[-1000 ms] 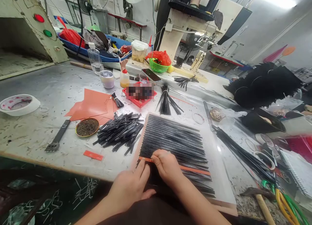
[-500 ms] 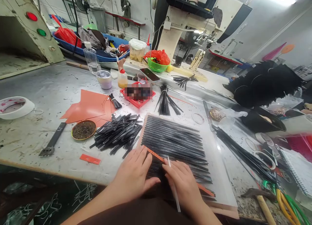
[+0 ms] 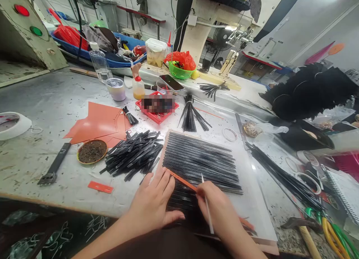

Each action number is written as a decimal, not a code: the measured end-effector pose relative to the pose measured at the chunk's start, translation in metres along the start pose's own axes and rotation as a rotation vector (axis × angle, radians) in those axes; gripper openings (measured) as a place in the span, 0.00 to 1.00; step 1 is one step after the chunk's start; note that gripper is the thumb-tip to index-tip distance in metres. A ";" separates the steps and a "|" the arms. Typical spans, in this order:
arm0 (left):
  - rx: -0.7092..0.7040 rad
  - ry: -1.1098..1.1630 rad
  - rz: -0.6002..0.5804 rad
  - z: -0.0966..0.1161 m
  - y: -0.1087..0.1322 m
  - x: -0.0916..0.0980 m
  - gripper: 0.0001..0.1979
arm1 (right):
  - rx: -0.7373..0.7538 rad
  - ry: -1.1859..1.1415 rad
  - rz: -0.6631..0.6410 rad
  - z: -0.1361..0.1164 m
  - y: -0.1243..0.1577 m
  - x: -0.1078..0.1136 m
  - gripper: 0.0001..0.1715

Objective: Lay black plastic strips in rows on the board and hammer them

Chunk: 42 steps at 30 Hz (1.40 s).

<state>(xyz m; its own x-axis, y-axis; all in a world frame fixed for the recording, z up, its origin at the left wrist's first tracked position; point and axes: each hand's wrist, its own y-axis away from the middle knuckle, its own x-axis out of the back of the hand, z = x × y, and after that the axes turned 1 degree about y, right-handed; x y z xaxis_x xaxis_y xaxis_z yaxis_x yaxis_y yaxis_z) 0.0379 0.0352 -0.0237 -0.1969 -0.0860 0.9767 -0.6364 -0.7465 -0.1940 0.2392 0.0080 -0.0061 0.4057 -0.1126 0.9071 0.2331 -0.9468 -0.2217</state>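
Observation:
My left hand [image 3: 155, 199] lies fairly flat at the near left of the black strips [image 3: 199, 160], fingers stretched forward and thumb spread apart. Its fingertips touch the left end of a narrow orange strip [image 3: 183, 181], which runs slantwise across the black ones. My right hand [image 3: 217, 204] is closed, holding a slim white pen-like stick [image 3: 208, 210] that points up past the fingers. Its fingertips rest on the orange strip, and the hand hides part of it. The black strips lie side by side on a board [image 3: 256, 203] with a pale sheet.
Left of the board sit a heap of short black pieces [image 3: 134, 154], a round dish [image 3: 92, 151] and orange sheets [image 3: 98, 119]. A red tray [image 3: 157, 117] stands behind. To the right are long black strips [image 3: 283, 175], a hammer [image 3: 307, 236] and a spiral notebook [image 3: 343, 191].
My right hand has moved slightly right and closed more, with the white stick still in it. My left hand stays near the strip's end. The camera view has tilted down a little.

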 end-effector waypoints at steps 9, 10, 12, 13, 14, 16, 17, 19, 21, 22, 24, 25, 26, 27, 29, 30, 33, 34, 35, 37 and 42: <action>0.026 -0.029 0.190 0.001 0.000 -0.002 0.35 | 0.107 0.121 -0.064 0.017 -0.038 0.016 0.07; 0.023 -0.034 0.193 0.000 0.000 -0.002 0.35 | 0.112 0.112 -0.077 0.018 -0.041 0.015 0.05; -0.003 -0.048 0.190 -0.002 0.000 -0.002 0.35 | 0.117 0.080 -0.069 0.017 -0.044 0.011 0.04; -0.014 -0.052 0.192 -0.003 0.000 -0.002 0.35 | 0.116 0.062 -0.047 0.017 -0.045 0.009 0.06; -0.018 -0.053 0.199 -0.003 0.000 -0.001 0.36 | 0.115 0.039 -0.019 0.016 -0.047 0.008 0.08; -0.019 -0.051 0.208 -0.004 0.000 -0.001 0.36 | 0.094 -0.032 0.034 0.012 -0.050 0.006 0.12; -0.018 -0.050 0.210 -0.005 -0.001 -0.001 0.36 | 0.080 -0.087 0.048 0.010 -0.053 0.006 0.13; -0.017 -0.045 0.212 -0.004 -0.001 -0.003 0.36 | 0.056 -0.232 0.046 0.005 -0.058 0.004 0.14; -0.004 -0.029 0.223 -0.004 -0.002 -0.006 0.36 | 0.028 -0.373 0.007 0.000 -0.064 0.000 0.15; 0.011 -0.014 0.232 -0.003 -0.002 -0.008 0.36 | 0.009 -0.416 -0.020 -0.002 -0.067 -0.003 0.16; 0.043 0.019 0.244 -0.002 -0.001 -0.013 0.37 | -0.036 -0.435 -0.076 -0.005 -0.072 -0.009 0.16; 0.054 0.032 0.245 -0.002 -0.001 -0.015 0.37 | -0.049 -0.422 -0.100 -0.005 -0.073 -0.012 0.15; 0.061 0.042 0.245 -0.002 0.000 -0.017 0.37 | -0.051 -0.402 -0.116 -0.006 -0.074 -0.014 0.15; 0.063 0.049 0.244 -0.002 0.000 -0.018 0.37 | -0.044 -0.381 -0.126 -0.007 -0.075 -0.016 0.14; 0.061 0.062 0.249 -0.002 0.001 -0.018 0.37 | -0.011 -0.350 -0.137 -0.007 -0.076 -0.018 0.14; 0.063 0.067 0.254 -0.002 0.001 -0.018 0.37 | 0.005 -0.340 -0.139 -0.008 -0.076 -0.018 0.14; 0.059 0.059 0.246 -0.002 0.000 -0.018 0.37 | 0.037 -0.337 -0.135 -0.008 -0.076 -0.017 0.15; 0.054 0.049 0.241 -0.003 0.000 -0.018 0.37 | 0.042 -0.334 -0.132 -0.008 -0.076 -0.017 0.15; 0.049 0.042 0.238 -0.003 -0.001 -0.019 0.37 | 0.047 -0.329 -0.132 -0.008 -0.076 -0.018 0.15; 0.042 0.040 0.240 -0.003 -0.001 -0.019 0.37 | 0.050 -0.320 -0.126 -0.009 -0.076 -0.019 0.15; 0.062 0.079 0.266 -0.003 0.000 -0.017 0.36 | 0.059 -0.373 -0.051 -0.006 -0.072 -0.019 0.15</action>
<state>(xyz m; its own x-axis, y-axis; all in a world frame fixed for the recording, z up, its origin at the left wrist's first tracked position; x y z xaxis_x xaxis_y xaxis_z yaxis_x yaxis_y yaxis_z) 0.0395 0.0384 -0.0404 -0.4097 -0.2346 0.8815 -0.5086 -0.7435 -0.4342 0.2097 0.0763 -0.0056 0.6838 0.0621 0.7270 0.3070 -0.9284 -0.2095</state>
